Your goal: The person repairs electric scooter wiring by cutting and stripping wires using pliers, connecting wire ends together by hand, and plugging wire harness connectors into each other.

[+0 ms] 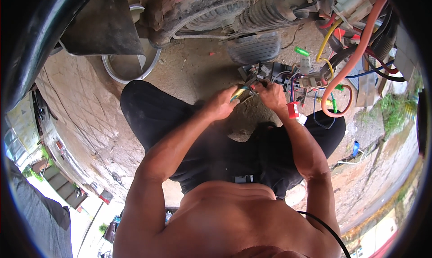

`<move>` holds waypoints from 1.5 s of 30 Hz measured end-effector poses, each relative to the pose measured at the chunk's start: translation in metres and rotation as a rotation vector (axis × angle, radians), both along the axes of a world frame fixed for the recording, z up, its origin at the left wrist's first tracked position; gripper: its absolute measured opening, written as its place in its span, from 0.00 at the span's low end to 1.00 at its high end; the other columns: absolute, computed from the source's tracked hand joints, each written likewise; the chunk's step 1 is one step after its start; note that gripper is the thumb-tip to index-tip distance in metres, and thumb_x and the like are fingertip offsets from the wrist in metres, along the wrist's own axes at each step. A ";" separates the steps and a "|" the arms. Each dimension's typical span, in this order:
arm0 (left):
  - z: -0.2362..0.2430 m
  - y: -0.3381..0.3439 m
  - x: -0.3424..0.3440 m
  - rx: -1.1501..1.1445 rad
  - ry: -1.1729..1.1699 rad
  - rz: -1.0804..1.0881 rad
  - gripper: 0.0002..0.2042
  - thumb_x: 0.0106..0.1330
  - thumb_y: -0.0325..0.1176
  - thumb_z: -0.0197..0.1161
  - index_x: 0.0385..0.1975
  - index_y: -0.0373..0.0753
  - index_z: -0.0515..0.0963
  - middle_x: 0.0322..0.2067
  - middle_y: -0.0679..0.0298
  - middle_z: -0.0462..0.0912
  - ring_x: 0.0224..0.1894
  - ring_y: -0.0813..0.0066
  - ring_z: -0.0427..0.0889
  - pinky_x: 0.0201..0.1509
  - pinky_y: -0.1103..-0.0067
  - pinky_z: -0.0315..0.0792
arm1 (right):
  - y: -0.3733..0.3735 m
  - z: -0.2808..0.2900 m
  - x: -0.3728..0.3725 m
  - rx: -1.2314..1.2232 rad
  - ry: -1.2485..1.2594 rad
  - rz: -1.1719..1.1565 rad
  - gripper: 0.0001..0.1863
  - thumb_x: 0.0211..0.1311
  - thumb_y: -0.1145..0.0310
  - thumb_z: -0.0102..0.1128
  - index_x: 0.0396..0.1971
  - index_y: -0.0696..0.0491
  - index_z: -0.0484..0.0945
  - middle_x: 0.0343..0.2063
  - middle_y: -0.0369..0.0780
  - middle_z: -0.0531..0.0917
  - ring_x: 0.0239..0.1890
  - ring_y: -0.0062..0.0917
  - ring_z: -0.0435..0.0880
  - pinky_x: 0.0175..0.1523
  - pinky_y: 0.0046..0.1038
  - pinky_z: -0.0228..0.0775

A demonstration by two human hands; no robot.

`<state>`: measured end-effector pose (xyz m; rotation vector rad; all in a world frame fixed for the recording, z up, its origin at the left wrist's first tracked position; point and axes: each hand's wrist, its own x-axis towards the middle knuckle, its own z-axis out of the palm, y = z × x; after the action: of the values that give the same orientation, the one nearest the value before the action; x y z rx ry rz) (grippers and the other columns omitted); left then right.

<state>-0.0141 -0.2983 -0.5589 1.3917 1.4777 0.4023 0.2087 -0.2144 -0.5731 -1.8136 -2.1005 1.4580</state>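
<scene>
My left hand [222, 104] grips a tool with yellow and green handles [239, 92], likely pliers, its tip at a dark electrical module [276, 72] with several connectors. My right hand [272, 96] is closed at the tool's tip on something small, partly hidden, beside thin wires. Below the module a red connector [293, 110] hangs from wires near my right forearm. Right of the module are a thick salmon cable [357, 69], a yellow cable [325, 44] and green-sleeved terminals [300, 51] among tangled dark, blue and red wires.
Above are a dusty vehicle underside with a coil shock [263, 15], a rubber pedal or footrest [253, 46], a black flap [99, 19] and a metal basin [110, 74]. I sit cross-legged on dirty concrete [76, 118]; a blue object [356, 147] lies at the right.
</scene>
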 end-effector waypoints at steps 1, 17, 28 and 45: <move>0.002 0.001 0.001 0.001 0.000 -0.001 0.20 0.67 0.32 0.65 0.58 0.37 0.72 0.45 0.43 0.83 0.48 0.39 0.81 0.49 0.58 0.76 | -0.002 -0.002 0.000 -0.004 0.011 -0.032 0.25 0.68 0.45 0.55 0.48 0.50 0.85 0.33 0.56 0.85 0.44 0.53 0.86 0.48 0.46 0.77; 0.036 0.021 0.012 -0.453 0.056 0.105 0.15 0.73 0.38 0.61 0.51 0.34 0.77 0.33 0.57 0.85 0.32 0.62 0.85 0.37 0.68 0.79 | -0.002 -0.064 0.025 0.335 -0.046 0.457 0.22 0.61 0.76 0.55 0.55 0.44 0.80 0.47 0.45 0.87 0.42 0.43 0.89 0.46 0.41 0.83; 0.033 0.017 0.008 -0.479 -0.167 0.076 0.15 0.72 0.34 0.62 0.53 0.34 0.74 0.32 0.63 0.81 0.31 0.75 0.82 0.37 0.72 0.76 | -0.002 -0.034 0.013 0.100 0.112 0.087 0.12 0.68 0.55 0.62 0.41 0.46 0.86 0.35 0.47 0.87 0.37 0.45 0.87 0.39 0.40 0.78; 0.011 0.014 0.006 -0.273 0.080 0.034 0.19 0.68 0.40 0.66 0.52 0.34 0.76 0.46 0.44 0.84 0.50 0.44 0.83 0.53 0.59 0.75 | -0.001 -0.016 0.001 0.045 -0.235 0.088 0.23 0.69 0.45 0.55 0.45 0.50 0.83 0.31 0.55 0.86 0.38 0.55 0.86 0.44 0.49 0.78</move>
<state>-0.0084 -0.2839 -0.5476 1.1777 1.5584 0.1593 0.2092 -0.2152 -0.5895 -1.9872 -2.3262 1.2564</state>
